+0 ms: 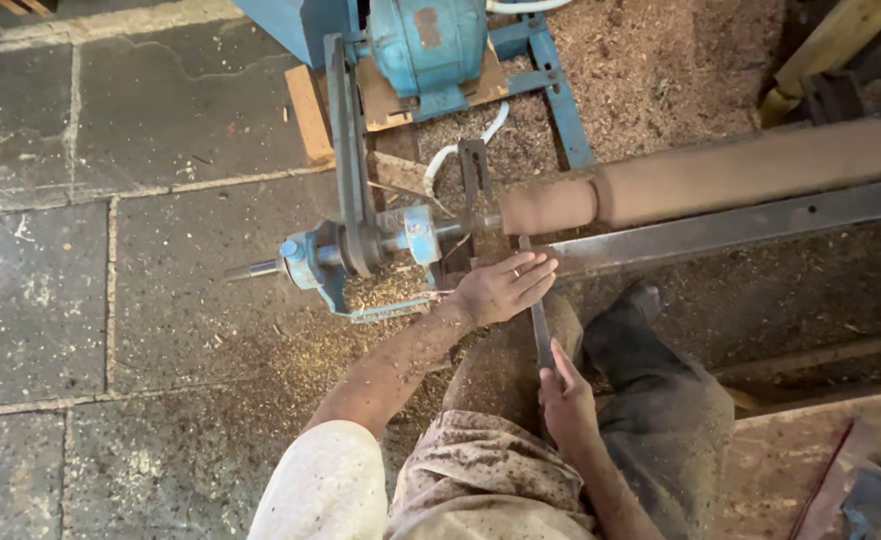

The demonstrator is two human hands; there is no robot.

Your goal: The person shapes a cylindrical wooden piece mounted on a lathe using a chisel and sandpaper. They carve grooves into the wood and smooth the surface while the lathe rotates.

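Sawdust-covered stone floor surrounding lathe (361, 240). Left hand (501, 288) lying flat, steadying chisel (539, 318) at centre; right hand (565, 398) gripping handle. Wooden cylinder (721, 178), upper right, seemingly rounded already, detailing remaining.

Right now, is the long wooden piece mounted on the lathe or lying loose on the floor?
Mounted. The wooden piece lies level, off the sawdust floor, its left end on the spindle. Its right end is out of view.
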